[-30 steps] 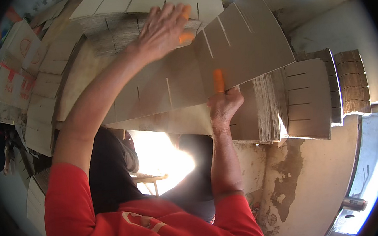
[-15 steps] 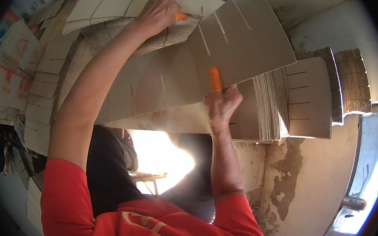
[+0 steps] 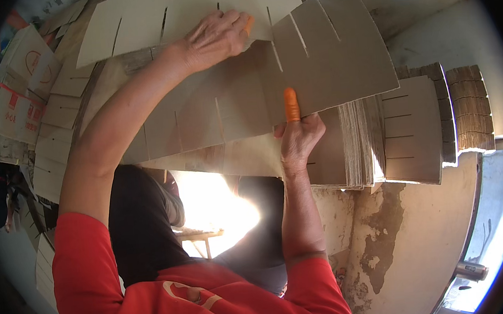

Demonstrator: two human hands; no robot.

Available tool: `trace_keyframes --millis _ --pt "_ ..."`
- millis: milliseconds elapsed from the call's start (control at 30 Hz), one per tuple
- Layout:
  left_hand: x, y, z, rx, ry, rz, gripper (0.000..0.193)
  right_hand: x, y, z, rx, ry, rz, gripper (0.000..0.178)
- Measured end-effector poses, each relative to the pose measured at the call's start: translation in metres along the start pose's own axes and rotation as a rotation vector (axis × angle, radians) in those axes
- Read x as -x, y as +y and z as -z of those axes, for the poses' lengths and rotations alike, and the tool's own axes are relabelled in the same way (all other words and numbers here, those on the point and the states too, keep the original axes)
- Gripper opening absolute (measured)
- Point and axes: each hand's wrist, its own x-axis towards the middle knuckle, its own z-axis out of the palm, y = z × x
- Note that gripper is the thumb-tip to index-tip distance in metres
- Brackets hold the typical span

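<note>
In the upper middle of the frame, the left hand (image 3: pixel 219 36) is clamped on the near edge of a pale slotted sheet (image 3: pixel 139 27), which spans the top; at centre right, the right hand (image 3: pixel 302 136) pinches the lower edge of a brown slotted sheet (image 3: pixel 341 61), its thumb in an orange cover (image 3: pixel 292 105) lying on top; a cardboard stack (image 3: pixel 356 149) stands just right of that hand; a printed carton (image 3: pixel 19 89) sits upper left.
</note>
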Motion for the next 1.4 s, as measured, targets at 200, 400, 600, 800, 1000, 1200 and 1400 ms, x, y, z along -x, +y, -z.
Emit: trace_keyframes --millis 200,400,600,800,1000,1200,1400 --pt "0.015 0.031 0.020 0.082 0.059 -0.073 0.039 -0.003 0.005 0.002 -0.012 -0.041 -0.008 0.024" --pt "0.023 0.042 0.032 -0.010 0.016 -0.126 0.042 -0.005 -0.006 0.006 0.140 -0.043 0.020 0.034" --pt "0.035 0.077 0.070 0.023 -0.037 -0.186 0.040 -0.001 -0.015 0.010 0.149 0.016 0.146 0.020" --pt "0.047 0.099 0.068 0.499 0.103 0.027 0.044 -0.003 -0.004 0.010 0.157 0.048 0.034 0.016" --pt "-0.003 0.022 0.017 0.276 0.290 0.305 0.048 -0.004 -0.007 0.005 0.212 0.044 -0.074 0.017" --pt "-0.019 -0.013 -0.043 0.088 0.072 0.193 0.016 -0.003 -0.001 0.003 0.144 0.041 -0.012 0.014" --pt "-0.017 -0.018 -0.041 0.313 0.257 0.201 0.011 -0.003 -0.001 0.004 0.126 0.050 -0.004 0.015"
